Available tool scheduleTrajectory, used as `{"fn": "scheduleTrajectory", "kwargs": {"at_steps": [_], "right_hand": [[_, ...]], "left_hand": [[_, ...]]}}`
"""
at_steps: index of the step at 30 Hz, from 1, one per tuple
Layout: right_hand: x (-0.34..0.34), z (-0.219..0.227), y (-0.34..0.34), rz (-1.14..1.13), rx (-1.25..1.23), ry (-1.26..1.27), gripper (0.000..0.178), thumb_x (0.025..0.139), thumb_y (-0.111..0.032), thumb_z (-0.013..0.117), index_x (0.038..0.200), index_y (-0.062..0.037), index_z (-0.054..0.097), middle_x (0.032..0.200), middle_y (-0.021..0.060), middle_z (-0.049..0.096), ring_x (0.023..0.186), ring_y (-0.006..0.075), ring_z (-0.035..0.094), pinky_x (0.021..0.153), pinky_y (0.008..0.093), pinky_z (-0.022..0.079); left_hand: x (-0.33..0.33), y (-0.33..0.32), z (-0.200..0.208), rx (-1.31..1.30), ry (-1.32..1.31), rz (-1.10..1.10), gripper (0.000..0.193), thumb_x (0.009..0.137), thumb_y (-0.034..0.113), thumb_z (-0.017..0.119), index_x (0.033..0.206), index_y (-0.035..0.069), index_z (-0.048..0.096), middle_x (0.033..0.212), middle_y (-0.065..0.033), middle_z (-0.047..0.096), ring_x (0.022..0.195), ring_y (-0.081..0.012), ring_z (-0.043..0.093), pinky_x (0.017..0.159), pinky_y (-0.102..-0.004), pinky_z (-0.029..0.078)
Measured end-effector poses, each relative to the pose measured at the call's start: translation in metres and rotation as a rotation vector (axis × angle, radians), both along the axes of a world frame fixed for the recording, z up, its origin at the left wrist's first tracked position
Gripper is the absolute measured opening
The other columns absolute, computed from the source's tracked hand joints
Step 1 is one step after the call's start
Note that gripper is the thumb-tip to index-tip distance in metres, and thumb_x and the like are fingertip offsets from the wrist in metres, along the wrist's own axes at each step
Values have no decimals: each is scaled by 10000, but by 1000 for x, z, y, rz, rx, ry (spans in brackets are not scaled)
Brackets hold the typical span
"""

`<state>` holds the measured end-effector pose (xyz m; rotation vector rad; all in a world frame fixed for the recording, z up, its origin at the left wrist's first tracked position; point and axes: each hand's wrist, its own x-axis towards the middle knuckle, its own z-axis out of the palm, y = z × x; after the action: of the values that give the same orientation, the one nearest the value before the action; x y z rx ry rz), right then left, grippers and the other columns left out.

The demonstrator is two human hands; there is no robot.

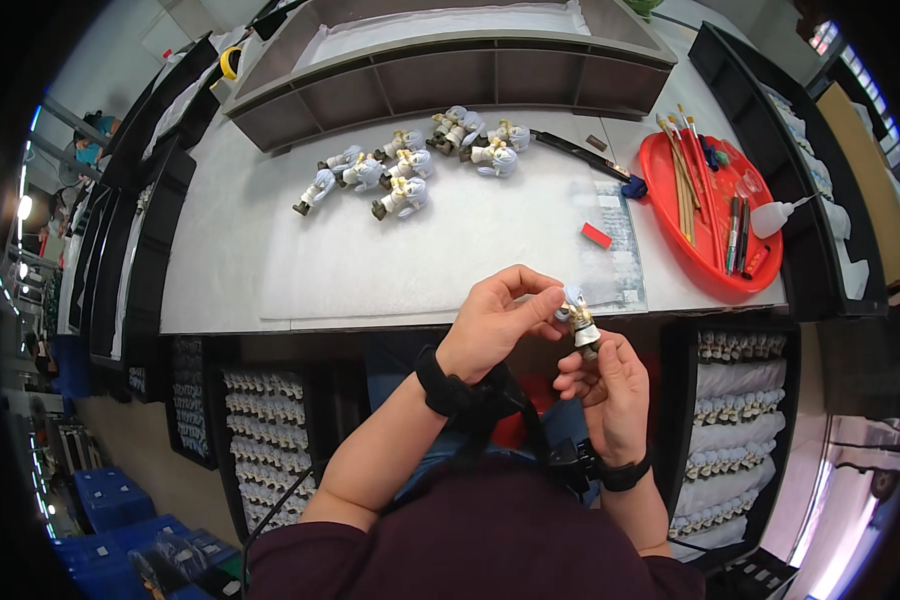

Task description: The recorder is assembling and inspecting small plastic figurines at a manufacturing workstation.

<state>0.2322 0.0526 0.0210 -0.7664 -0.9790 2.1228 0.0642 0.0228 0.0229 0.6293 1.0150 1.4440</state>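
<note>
A small figurine (578,318) with pale blue-white hair, a white and gold outfit and dark boots is held upright just off the table's front edge. The fingers of my left hand (510,315) pinch it by the head. Lower down, my right hand (606,385) grips it around the boots. Both wrists wear black bands. On the white table lie several similar figurines (407,165), mostly on their sides in a loose cluster. Between them and my hands, toward the right, is a small red block (596,235).
A red oval tray (660,205) holds brushes, pens and a white squeeze bottle (773,217). Behind the figurines stands a large grey crate (450,85). Black trays of figurines flank my lap, left (315,400) and right (792,420). A black stick-like tool (577,152) lies near the red tray.
</note>
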Motion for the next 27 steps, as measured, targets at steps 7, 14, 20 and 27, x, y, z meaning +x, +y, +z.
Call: {"fn": "scheduleTrajectory", "kwargs": {"at_steps": [7,14,20,27], "right_hand": [[2,-2,1,-12,-38,19,286,928,-242,419,1051,13,461,846,150,607,680,180,616,593,249,509],[4,-3,2,-44,-18,43,245,902,-164,480,1066,16,456,881,162,604,720,183,616,611,248,512],[3,-6,-1,-82,115,24,257,848,-40,545,1085,13,459,938,151,591,780,171,610,649,239,505],[2,-16,-4,-254,373,-81,282,782,67,588,1052,22,521,993,97,557,857,121,560,720,216,475]], "left_hand": [[1,0,-2,33,-7,4,206,852,119,571,1004,-13,528,884,-68,584,762,-115,592,651,-210,491],[3,1,-3,43,24,-16,200,850,82,559,1020,-21,537,957,-99,594,808,-126,597,679,-224,499],[2,-1,-6,67,-17,-35,220,870,75,521,1063,-28,547,1007,-105,594,875,-145,590,766,-257,493],[4,-2,-4,47,49,-9,261,874,103,525,1107,-9,558,976,-73,600,860,-104,565,776,-236,467]]}}
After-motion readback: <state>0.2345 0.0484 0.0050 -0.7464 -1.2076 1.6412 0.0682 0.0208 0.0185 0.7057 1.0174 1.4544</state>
